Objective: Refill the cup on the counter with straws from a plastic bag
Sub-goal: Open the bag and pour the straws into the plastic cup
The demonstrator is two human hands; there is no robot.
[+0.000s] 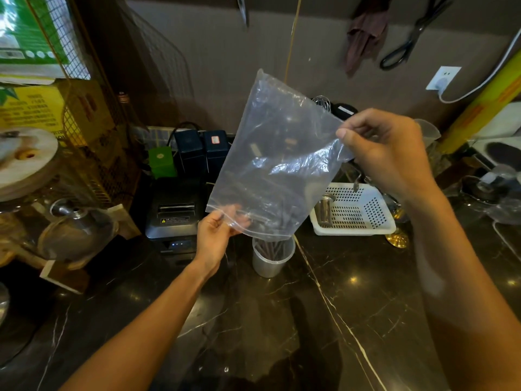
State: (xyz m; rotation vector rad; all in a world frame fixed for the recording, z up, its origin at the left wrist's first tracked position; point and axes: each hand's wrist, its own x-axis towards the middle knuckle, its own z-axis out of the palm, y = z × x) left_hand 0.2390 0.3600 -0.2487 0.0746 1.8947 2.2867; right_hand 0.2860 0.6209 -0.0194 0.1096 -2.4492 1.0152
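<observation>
Two hands hold one clear plastic bag (277, 162) above the dark marble counter (366, 292), and I see it tipped mouth-down over the cup (270, 258). My left hand (215, 235) pinches the zip edge at the bag's lower left corner, thumb and fingers clamped on the plastic. My right hand (386, 148) is higher and to the right, its fingers curled and pinched on the bag's upper right edge, so the bag hangs slanted between the two grips.

The cup stands upright on the counter, directly under the bag's open mouth. Dark straws (272, 246) stand in it, their tops reaching into the mouth of the bag — whether any are still loose inside the bag I cannot tell, since the plastic is creased and glossy.

Just right of the cup sits a white perforated basket (355, 210) with a small metal cylinder lying in it. Left of the cup, against the wall, is a black receipt printer (174, 218); behind it are two dark boxes and a green one. Scissors (408, 38) hang on the brown wall at upper right — near a white wall socket (444, 77).
</observation>
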